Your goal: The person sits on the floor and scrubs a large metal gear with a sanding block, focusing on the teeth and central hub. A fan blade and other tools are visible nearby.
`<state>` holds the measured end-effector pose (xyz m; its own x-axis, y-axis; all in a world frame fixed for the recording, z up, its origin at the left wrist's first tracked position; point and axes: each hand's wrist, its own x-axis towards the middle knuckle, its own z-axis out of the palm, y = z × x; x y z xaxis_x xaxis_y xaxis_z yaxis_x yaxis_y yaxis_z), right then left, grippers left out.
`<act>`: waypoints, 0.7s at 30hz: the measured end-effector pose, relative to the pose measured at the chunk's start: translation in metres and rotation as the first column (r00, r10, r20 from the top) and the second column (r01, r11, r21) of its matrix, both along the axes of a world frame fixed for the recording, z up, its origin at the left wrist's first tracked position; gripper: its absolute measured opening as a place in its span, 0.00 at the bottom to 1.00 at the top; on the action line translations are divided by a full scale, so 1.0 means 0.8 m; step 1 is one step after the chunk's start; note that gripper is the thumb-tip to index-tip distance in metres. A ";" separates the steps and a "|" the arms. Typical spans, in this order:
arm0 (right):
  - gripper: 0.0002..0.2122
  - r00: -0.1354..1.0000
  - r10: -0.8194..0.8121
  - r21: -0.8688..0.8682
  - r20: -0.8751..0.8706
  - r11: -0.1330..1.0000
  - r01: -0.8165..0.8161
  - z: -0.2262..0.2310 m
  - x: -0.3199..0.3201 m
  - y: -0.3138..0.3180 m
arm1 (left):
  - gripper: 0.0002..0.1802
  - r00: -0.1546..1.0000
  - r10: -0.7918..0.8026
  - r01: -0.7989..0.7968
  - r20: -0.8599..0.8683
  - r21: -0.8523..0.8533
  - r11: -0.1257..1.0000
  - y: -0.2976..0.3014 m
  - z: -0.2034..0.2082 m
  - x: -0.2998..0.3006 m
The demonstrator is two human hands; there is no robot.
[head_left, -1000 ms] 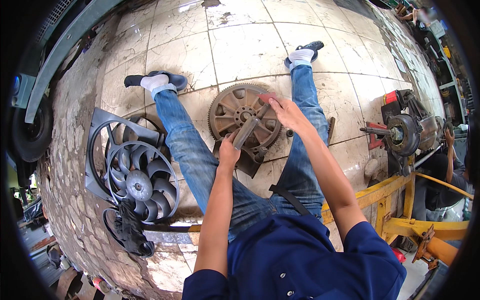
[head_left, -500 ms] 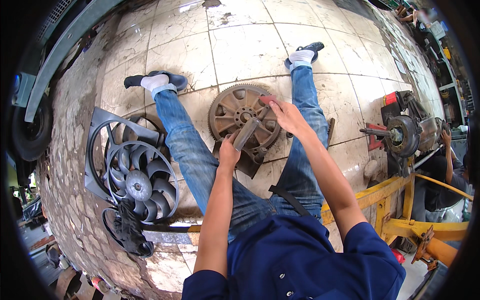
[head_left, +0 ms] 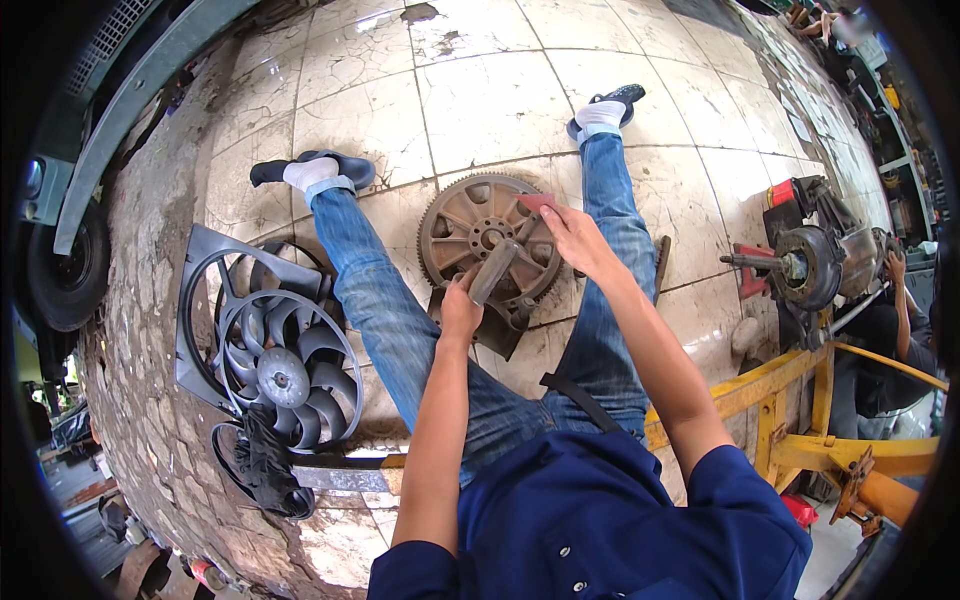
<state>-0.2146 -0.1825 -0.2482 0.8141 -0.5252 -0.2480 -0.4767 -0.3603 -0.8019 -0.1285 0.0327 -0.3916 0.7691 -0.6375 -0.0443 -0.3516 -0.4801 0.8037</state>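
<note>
Wheel (head_left: 487, 239) with a toothed rim and brown spokes, lying flat at the centre of the frame on the pale tiled floor (head_left: 475, 105), between the person's spread legs (head_left: 375, 275). The left hand (head_left: 461, 306), below and left of the hub, has its fingers closed around the lower end of a grey metal cylinder (head_left: 492, 272), which slants up toward the right across the wheel; whether the cylinder touches the wheel cannot be told. The right hand (head_left: 578, 240), at the wheel's upper right, pinches a small reddish sheet (head_left: 536, 202) between thumb and fingers, with the sheet projecting leftward over the rim; contact between sheet and rim cannot be told. A dark metal piece (head_left: 500, 337) shows at the wheel's lower edge, just below the cylinder. Left of centre, a grey fan (head_left: 283, 378) lies beside the person's left leg, overlapping a square-cornered shroud (head_left: 203, 245), with a crumpled black item (head_left: 270, 472) at its lower edge. Far left: a dark tyre (head_left: 68, 265). Right of centre: a drum assembly (head_left: 808, 268), with a yellow metal frame (head_left: 735, 392) extending below it toward the lower right. At the far right edge, a co-worker's hand (head_left: 895, 266) reaches to the assembly's right end
</note>
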 end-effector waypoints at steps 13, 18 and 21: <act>0.16 0.999 0.011 -0.075 0.051 0.997 -0.007 -0.021 -0.004 -0.001 | 0.28 0.999 -0.046 0.046 0.008 -0.048 0.998 0.000 -0.003 0.002; 0.16 0.991 -0.037 -0.135 0.132 0.989 0.055 -0.032 -0.007 0.008 | 0.28 0.997 -0.069 0.071 0.025 -0.092 0.993 -0.001 -0.006 0.006; 0.16 0.991 -0.085 -0.160 0.103 0.982 0.101 -0.046 -0.006 0.010 | 0.28 0.998 -0.059 0.059 0.006 -0.052 0.997 -0.001 -0.001 0.005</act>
<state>-0.2195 -0.1742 -0.2848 0.7752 -0.6272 -0.0752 -0.4386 -0.4488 -0.7786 -0.1248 0.0318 -0.3927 0.7303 -0.6831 -0.0069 -0.3813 -0.4160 0.8256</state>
